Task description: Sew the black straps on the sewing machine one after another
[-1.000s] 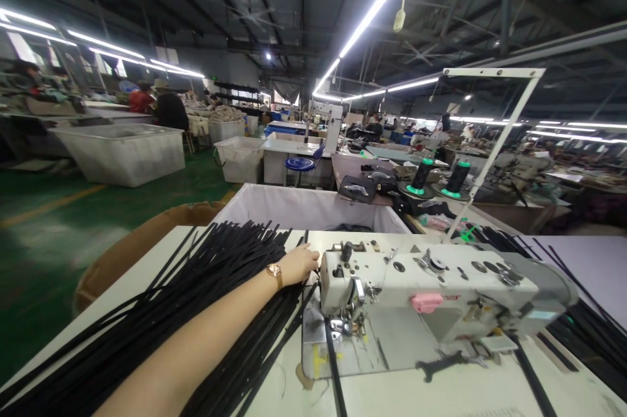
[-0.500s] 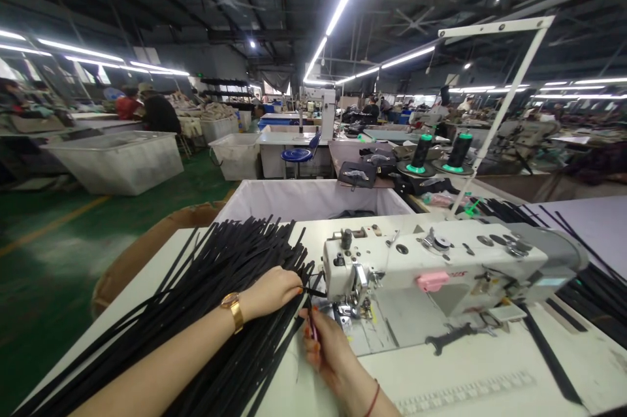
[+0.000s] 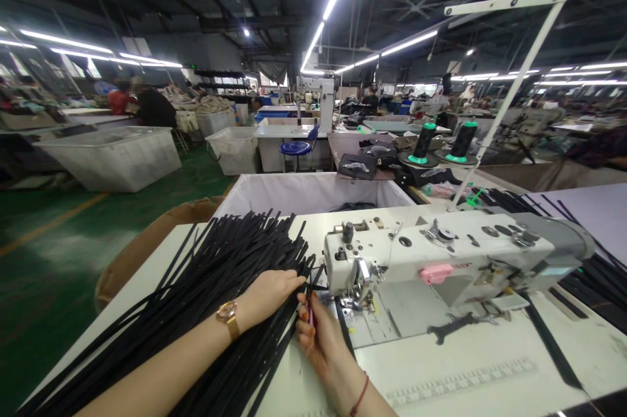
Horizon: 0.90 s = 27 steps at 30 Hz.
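My left hand (image 3: 269, 296), with a gold watch at its wrist, reaches over a thick bundle of black straps (image 3: 196, 332). Its fingers are closed on the end of a black strap (image 3: 319, 287) beside the needle end of a white sewing machine (image 3: 435, 253). Just below, my right hand (image 3: 323, 338) is wrapped round small pink-handled snips (image 3: 310, 312), their dark tip up close to the left fingertips. The blades are too small to make out clearly. Another black strap (image 3: 345, 325) lies between the right hand and the machine's needle plate.
A wrench (image 3: 450, 327) and a clear ruler (image 3: 460, 381) lie on the white table in front of the machine. A white-lined bin (image 3: 294, 193) stands behind it, and two black thread cones (image 3: 441, 142) at the back right. Brown cardboard (image 3: 147, 234) curves along the left edge.
The view has shifted slightly. My left fingers have come down nearer the right hand at the strap. A strap beside the needle plate now shows past my right hand.
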{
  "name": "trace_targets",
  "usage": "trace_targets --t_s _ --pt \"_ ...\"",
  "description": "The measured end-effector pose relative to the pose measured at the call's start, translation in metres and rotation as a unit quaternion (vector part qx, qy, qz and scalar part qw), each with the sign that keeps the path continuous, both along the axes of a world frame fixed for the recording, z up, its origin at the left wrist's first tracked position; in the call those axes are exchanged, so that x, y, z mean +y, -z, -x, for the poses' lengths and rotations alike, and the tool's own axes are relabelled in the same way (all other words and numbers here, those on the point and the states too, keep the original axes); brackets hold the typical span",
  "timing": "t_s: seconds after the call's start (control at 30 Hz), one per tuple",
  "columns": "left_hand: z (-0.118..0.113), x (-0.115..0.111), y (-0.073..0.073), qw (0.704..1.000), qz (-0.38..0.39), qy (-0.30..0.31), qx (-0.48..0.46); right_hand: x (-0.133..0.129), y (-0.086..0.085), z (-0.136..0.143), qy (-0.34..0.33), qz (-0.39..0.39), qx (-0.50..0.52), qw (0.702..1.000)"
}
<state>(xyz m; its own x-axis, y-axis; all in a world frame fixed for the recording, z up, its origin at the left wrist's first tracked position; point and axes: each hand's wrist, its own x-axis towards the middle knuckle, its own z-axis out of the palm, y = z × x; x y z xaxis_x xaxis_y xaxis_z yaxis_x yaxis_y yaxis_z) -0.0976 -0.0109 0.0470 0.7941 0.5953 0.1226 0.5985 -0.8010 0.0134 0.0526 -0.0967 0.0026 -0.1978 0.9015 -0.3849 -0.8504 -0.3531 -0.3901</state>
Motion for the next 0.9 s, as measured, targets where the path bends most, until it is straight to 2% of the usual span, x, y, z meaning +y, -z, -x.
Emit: trace_targets --t_s 0.1,0.27,0.43,0.6,0.73,0.9 --pt "0.001 -0.002 0.001 0.999 -0.046 0.018 0.02 -0.003 -0.001 0.003 0.024 0.01 -0.008 1.0" --pt "0.003 -0.004 0.005 0.989 -0.129 0.051 0.043 -0.003 -0.004 0.005 0.027 0.03 0.005 0.999" --pt "0.004 -0.007 0.009 0.98 -0.174 0.07 0.072 0.0 0.001 0.007 0.032 0.035 -0.003 0.999" --pt "0.001 -0.012 0.006 0.978 -0.183 0.057 0.083 0.001 0.006 0.011 0.049 0.034 -0.028 0.998" --pt "-0.001 -0.015 0.004 0.979 -0.181 0.049 0.079 -0.001 0.003 0.012 0.06 0.041 -0.03 0.997" --pt "0.006 -0.017 0.0 0.989 -0.149 0.022 -0.003 -0.012 -0.007 0.005 0.079 0.018 -0.043 0.996"
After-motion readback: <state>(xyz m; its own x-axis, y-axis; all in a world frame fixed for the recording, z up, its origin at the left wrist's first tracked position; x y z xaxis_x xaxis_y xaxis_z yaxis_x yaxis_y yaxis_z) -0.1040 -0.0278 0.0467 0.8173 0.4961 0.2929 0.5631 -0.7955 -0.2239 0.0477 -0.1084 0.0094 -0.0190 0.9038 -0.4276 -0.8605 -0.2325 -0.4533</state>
